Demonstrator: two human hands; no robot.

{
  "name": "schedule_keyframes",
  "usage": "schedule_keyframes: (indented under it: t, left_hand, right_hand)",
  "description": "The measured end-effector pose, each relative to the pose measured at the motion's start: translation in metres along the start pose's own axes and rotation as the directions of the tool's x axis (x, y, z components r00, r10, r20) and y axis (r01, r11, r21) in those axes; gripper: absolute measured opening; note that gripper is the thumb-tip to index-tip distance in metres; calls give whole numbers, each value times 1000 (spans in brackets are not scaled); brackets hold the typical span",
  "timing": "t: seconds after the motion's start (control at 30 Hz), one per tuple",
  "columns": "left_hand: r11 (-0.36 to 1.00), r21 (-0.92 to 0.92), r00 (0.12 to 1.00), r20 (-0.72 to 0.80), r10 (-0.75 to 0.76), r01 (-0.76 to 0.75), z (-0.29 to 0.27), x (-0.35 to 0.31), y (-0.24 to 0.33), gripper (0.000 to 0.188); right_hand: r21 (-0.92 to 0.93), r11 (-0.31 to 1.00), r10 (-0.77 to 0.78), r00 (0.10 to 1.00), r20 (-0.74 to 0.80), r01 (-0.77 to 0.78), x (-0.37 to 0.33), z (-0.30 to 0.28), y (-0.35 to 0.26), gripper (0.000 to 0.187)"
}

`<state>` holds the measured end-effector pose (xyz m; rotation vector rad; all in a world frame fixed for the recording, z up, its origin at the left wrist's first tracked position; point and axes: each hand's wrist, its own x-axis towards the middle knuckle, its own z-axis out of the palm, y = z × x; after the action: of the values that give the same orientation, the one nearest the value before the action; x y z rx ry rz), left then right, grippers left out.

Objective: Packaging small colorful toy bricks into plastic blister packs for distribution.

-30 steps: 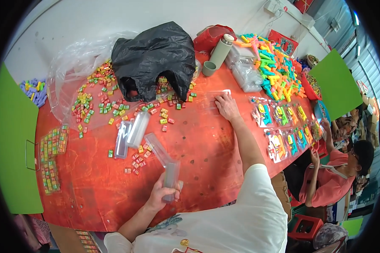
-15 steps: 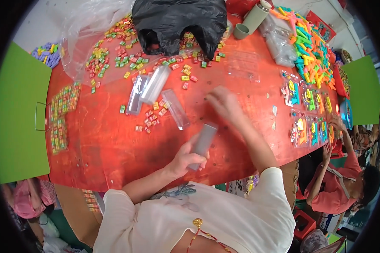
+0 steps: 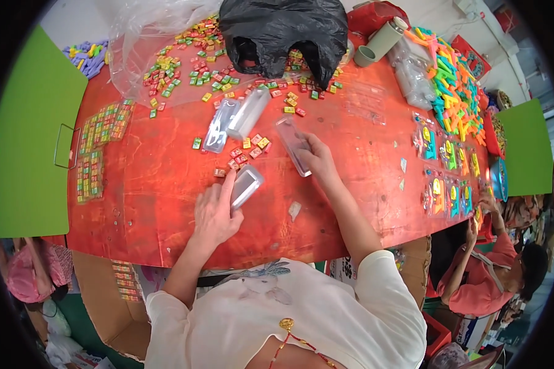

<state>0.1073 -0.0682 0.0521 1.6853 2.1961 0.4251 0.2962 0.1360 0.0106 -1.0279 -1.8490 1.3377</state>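
My left hand (image 3: 217, 209) holds a clear, shallow plastic tray (image 3: 247, 184) between thumb and fingers. Its index finger stretches toward small red and yellow wrapped packets (image 3: 220, 173) on the red table. My right hand (image 3: 320, 161) grips the edge of another long clear plastic tray (image 3: 291, 142), to the right of the small packets. Beyond both hands lie a clear tray (image 3: 222, 126) and, leaning against it, a thicker clear stack of trays (image 3: 248, 114). A loose group of packets (image 3: 256, 145) sits between my hands.
A black plastic bag (image 3: 283, 31) and many scattered packets (image 3: 166, 77) lie at the back. Filled packet sheets (image 3: 104, 126) are at left. Colourful plastic toy parts (image 3: 452, 86), a flask (image 3: 388, 37) and bagged toys (image 3: 452, 197) stand right, where a co-worker's hands (image 3: 487, 200) work.
My left hand has moved left and forward, with its tray now low over the table. The right hand, blurred and without a tray before, now grips one. The whole view has shifted slightly.
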Motion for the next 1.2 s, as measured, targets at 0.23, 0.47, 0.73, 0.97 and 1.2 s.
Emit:
schedule_keyframes:
  t: [0.23, 0.47, 0.73, 0.97, 1.2]
  left_hand:
    - [927, -154, 928, -209, 307, -342, -14, 8, 37, 87]
    - [97, -988, 970, 135, 203, 118, 36, 51, 87, 63]
    - [-14, -984, 976, 172, 136, 176, 52, 50, 89, 55]
    - [88, -971, 955, 235, 183, 222, 49, 45, 90, 49]
    - [26, -971, 935, 234, 267, 236, 47, 41, 86, 55]
  right_hand:
    - [652, 685, 315, 939, 139, -326, -58, -12, -38, 24]
    - [594, 707, 290, 924, 251, -384, -93, 7, -39, 24]
    - [-14, 996, 80, 976, -203, -85, -92, -22, -49, 16]
    - [342, 927, 142, 988, 67, -156, -89, -9, -63, 11]
    - [416, 883, 177, 975, 133, -217, -90, -16, -50, 9]
